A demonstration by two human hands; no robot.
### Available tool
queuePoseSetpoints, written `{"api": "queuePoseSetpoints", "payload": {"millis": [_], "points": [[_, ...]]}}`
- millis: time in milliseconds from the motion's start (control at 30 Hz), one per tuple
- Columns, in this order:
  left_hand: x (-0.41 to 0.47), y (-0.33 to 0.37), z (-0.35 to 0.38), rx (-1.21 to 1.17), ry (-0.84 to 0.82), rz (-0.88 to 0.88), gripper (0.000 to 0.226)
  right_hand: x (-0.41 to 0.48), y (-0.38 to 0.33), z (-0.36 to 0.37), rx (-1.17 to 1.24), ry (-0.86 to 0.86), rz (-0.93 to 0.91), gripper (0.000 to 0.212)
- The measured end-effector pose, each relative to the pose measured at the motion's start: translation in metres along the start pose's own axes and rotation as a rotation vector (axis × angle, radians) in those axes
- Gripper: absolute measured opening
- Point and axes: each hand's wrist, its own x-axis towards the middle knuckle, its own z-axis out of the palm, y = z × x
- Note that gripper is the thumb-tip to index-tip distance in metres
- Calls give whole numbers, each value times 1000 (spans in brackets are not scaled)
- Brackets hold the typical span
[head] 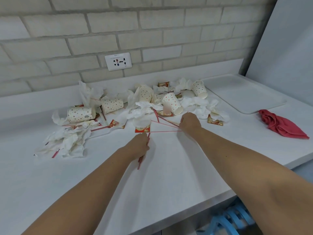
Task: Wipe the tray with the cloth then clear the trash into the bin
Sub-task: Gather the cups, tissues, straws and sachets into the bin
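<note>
Left hand (139, 144) was seen knuckles up, fingers curled round a straw bundle (142, 160) of red-and-white striped straws, held low over the worktop (169, 175). Right hand (189, 122) was set further back and to the right, fingers closed on the ends of two loose straws (164, 131), which were fanned out leftwards across the worktop towards the left hand. A red ketchup sachet (142, 129) was lying flat just beyond the left hand.

Behind both hands the trash was spread in a band: dotted paper cups tipped on their sides (81, 114) (112, 105) (171, 103) (199, 89), crumpled napkins (71, 141) among and in front of them, more sachets (215, 122) and stray straws mixed in.

The white tray (245, 92) was placed flat at the back right of the worktop, apart from the trash. The red cloth (281, 124) was left bunched just in front of the tray, near the worktop's right edge; neither hand was touching it.

A wall socket (118, 61) was mounted on the pale brick wall (152, 31). A blue plastic object (232, 217) was partly seen below the worktop's front edge; what it was could not be told.
</note>
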Motion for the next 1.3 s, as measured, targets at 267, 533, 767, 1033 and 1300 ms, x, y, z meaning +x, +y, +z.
{"api": "queuePoseSetpoints", "payload": {"millis": [267,533,767,1033,1300], "points": [[12,9,-11,-75,-13,-58,25,18,-7,8,-125,-96,-89,29],[17,36,-3,150,-192,59,21,28,-13,-6,-328,-304,-234,32],[19,57,9,355,-192,231,23,28,1,-7,-477,-389,-375,15],[34,73,14,367,-124,302,21,30,15,-9,-544,-407,-363,31],[44,68,19,421,-53,337,29,36,31,-23,-369,-501,-307,23]]}}
